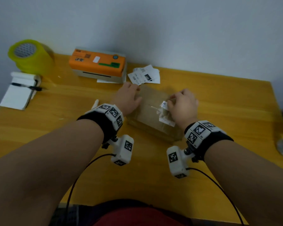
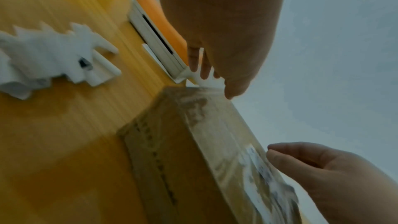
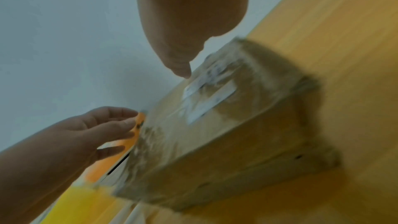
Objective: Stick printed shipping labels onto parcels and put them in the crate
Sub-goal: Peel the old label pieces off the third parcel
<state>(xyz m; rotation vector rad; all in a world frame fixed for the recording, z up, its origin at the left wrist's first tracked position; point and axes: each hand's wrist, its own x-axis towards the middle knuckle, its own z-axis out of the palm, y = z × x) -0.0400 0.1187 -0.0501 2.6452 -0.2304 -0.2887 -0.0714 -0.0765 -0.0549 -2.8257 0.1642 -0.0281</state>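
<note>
Head view blurs parcel (image 1: 151,111); left hand (image 1: 129,98) lies flat, right hand (image 1: 183,105) pinches torn label (image 1: 164,104).

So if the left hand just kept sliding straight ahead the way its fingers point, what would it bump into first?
Probably the loose printed labels lying just beyond the fingertips of the left hand, with the orange label printer close beside that line. Depth is hard to judge, so it could graze the printer's corner instead.

My yellow-orange wooden bench (image 1: 219,101), brown taped cardboard parcel (image 1: 151,101) before me, orange-topped white label printer (image 1: 98,65), loose printed white labels (image 1: 145,75), yellow-green tape roll (image 1: 31,56), white notepad (image 1: 17,93) under a black pen (image 1: 26,86).
</note>
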